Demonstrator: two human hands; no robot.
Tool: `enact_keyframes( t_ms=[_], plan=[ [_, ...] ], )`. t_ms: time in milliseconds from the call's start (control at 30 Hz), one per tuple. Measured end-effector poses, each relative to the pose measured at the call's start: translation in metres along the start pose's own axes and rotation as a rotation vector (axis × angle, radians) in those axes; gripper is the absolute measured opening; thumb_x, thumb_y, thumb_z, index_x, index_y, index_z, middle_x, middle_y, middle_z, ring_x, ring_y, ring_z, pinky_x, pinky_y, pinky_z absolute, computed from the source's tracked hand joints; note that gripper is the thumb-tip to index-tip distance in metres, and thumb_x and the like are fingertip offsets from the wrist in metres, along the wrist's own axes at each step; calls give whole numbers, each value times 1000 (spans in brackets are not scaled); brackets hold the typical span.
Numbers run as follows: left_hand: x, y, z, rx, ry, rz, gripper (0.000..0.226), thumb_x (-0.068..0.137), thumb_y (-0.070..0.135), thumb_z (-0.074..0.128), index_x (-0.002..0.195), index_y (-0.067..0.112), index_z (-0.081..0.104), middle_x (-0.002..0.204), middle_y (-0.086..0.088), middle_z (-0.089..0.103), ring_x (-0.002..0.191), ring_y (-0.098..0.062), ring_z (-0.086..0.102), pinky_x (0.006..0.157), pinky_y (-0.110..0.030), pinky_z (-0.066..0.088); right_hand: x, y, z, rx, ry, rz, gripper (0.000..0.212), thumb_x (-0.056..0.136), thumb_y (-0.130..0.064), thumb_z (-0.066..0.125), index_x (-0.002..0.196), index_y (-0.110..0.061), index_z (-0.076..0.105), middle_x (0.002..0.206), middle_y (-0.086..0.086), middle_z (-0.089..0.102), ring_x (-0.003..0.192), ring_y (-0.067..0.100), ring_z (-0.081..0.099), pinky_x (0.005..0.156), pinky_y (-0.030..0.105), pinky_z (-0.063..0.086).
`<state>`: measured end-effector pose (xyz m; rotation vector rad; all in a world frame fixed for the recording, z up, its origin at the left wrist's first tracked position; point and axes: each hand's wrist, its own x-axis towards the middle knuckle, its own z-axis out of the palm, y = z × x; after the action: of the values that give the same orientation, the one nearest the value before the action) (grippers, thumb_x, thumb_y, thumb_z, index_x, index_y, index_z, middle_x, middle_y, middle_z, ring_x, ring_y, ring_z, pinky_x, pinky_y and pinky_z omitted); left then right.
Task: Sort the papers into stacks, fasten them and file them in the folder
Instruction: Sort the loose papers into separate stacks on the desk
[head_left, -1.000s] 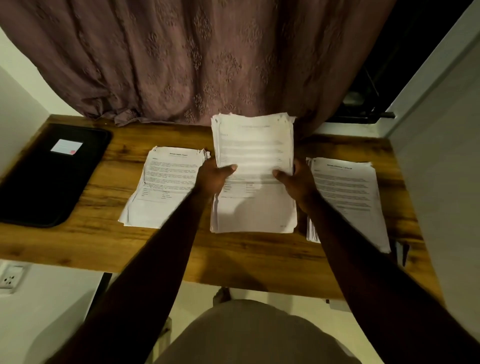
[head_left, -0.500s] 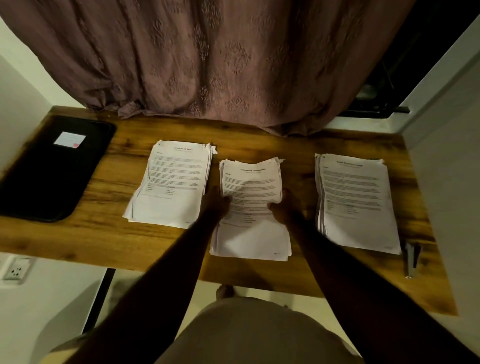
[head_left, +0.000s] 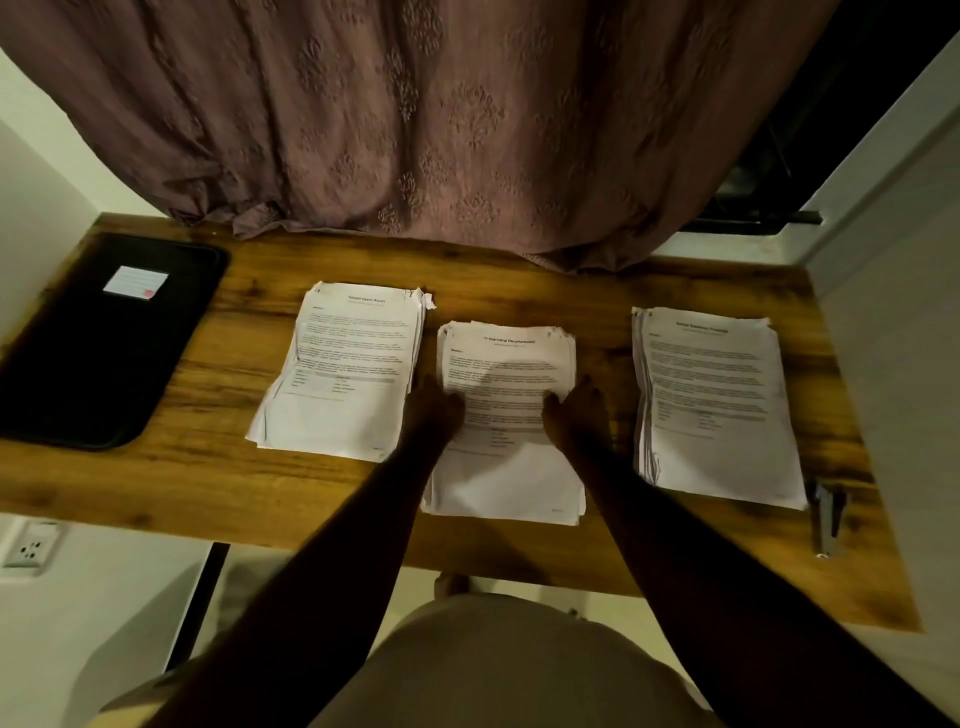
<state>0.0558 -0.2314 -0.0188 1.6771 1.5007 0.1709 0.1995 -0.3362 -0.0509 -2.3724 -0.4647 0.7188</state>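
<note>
Three stacks of printed papers lie side by side on the wooden desk (head_left: 208, 467): a left stack (head_left: 337, 364), a middle stack (head_left: 506, 483) and a right stack (head_left: 717, 405). The middle stack lies flat, nearest the front edge. My left hand (head_left: 434, 410) holds its left edge and my right hand (head_left: 576, 415) holds its right edge, each thumb lying on the top sheet. A black folder (head_left: 104, 353) with a small white label lies at the desk's far left. A stapler (head_left: 828, 517) lies at the front right, beside the right stack.
A mauve curtain (head_left: 415, 130) hangs over the desk's back edge. A white wall stands close on the right, and a wall socket (head_left: 28, 548) sits below the desk at the left. My lap shows under the front edge.
The middle stack, held upright above the desk a second ago, has come down with both hands and now lies flat between the other two stacks.
</note>
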Motion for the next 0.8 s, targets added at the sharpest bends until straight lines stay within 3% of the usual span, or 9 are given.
enact_keyframes(
  t_ms=[100, 167, 333, 433, 567, 700, 800],
  plan=[
    [-2, -1, 5, 12, 100, -22, 51, 98, 21, 57, 144, 8, 39, 136, -15, 54, 125, -36, 57, 94, -48, 56, -2, 2, 7, -101, 39, 14, 74, 101, -28, 54, 157, -5, 10, 159, 20, 21, 142, 40, 31, 109, 50, 40],
    [-7, 2, 8, 14, 133, -45, 48, 100, 19, 54, 145, 11, 37, 139, -15, 48, 128, -36, 51, 98, -49, 52, -3, 4, 10, -126, 22, 39, 76, 100, -32, 55, 156, -7, 11, 158, 20, 18, 143, 42, 28, 109, 55, 42],
    [-11, 6, 14, -80, 163, -94, 38, 101, 14, 53, 137, 10, 44, 123, -6, 51, 118, -29, 56, 89, -39, 56, -3, 4, 13, -115, 22, 38, 71, 98, -35, 58, 152, -8, 21, 152, 18, 24, 137, 40, 36, 101, 50, 48],
    [-9, 6, 15, -64, 141, -90, 38, 101, 20, 54, 136, 11, 47, 129, -6, 54, 109, -24, 57, 86, -37, 57, 4, 8, 17, -74, -1, 7, 68, 95, -39, 60, 147, -10, 27, 146, 17, 31, 131, 39, 43, 94, 47, 53],
    [-8, 7, 13, -55, 133, -83, 43, 98, 17, 56, 139, 10, 45, 133, -8, 53, 122, -30, 56, 89, -41, 56, 11, 14, 17, -43, -47, -24, 61, 93, -40, 61, 142, -15, 34, 140, 15, 39, 124, 38, 51, 90, 49, 57],
    [-8, 6, 10, -57, 140, -107, 42, 98, 15, 56, 138, 10, 44, 132, -11, 50, 122, -33, 54, 89, -42, 56, 13, 13, 18, -15, -9, 5, 78, 98, -34, 57, 157, -9, 12, 159, 19, 17, 144, 42, 28, 110, 56, 41],
    [-8, 5, 9, -30, 133, -111, 42, 98, 18, 56, 138, 13, 43, 137, -13, 46, 128, -35, 48, 97, -46, 52, 14, 16, 21, -2, 2, 24, 80, 97, -34, 59, 156, -13, 10, 159, 18, 17, 143, 43, 30, 106, 59, 44]
  ],
)
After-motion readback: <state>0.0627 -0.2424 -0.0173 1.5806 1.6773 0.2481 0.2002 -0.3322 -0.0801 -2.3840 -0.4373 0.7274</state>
